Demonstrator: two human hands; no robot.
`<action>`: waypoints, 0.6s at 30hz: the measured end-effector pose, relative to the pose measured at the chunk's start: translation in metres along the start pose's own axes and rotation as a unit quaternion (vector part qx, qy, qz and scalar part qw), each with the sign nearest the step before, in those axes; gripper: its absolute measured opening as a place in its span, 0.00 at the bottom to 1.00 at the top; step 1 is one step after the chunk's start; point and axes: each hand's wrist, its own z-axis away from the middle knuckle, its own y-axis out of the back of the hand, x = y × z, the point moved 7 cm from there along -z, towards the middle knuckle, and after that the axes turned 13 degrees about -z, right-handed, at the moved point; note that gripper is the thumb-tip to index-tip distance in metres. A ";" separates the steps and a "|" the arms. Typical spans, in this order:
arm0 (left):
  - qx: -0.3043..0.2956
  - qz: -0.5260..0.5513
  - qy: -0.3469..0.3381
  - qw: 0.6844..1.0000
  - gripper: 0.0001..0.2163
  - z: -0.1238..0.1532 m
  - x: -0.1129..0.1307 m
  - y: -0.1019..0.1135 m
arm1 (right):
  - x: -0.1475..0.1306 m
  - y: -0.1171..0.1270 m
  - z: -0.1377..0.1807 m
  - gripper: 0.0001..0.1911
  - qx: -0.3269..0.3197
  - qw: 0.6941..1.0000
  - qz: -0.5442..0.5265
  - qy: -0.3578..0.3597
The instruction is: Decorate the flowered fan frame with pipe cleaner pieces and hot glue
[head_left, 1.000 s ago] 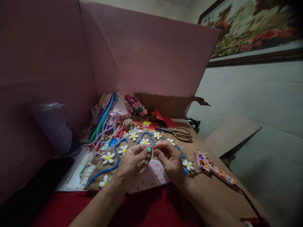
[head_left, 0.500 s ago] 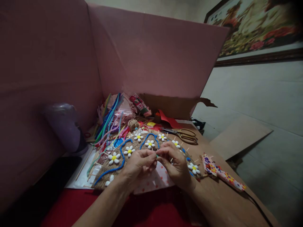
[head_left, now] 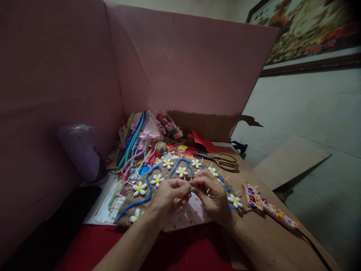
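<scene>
— Where is the small teal piece [head_left: 191,185]?
— Just above the middle of the jute arch [head_left: 126,199]. The fingertips of the left hand [head_left: 169,197] and the right hand [head_left: 216,195] pinch it from both sides, both closed on it.
— How would it handle?
— Light and soft, I judge, and easily dropped. It is best taken at its ends with the fingertips.
— Counts?
— On the arch, eight white flowers [head_left: 157,180] show, one of them partly hidden, and two blue pipe-cleaner curves [head_left: 148,185]. Behind the arch is one twine ball [head_left: 161,148], behind it to the right one pair of scissors [head_left: 222,161], and right of it one beaded strip [head_left: 269,206].
</scene>
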 end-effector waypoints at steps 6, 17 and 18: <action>0.001 -0.027 0.009 1.000 0.11 0.002 0.004 0.001 | 0.000 0.000 0.000 0.04 -0.004 1.000 0.012 0.010; -0.043 0.001 0.018 0.999 0.10 0.007 0.013 -0.007 | 0.004 0.011 -0.001 0.08 0.045 0.999 -0.026 0.002; -0.047 0.010 0.017 0.999 0.10 0.007 0.014 -0.008 | 0.004 0.013 -0.001 0.08 0.055 0.998 -0.026 0.005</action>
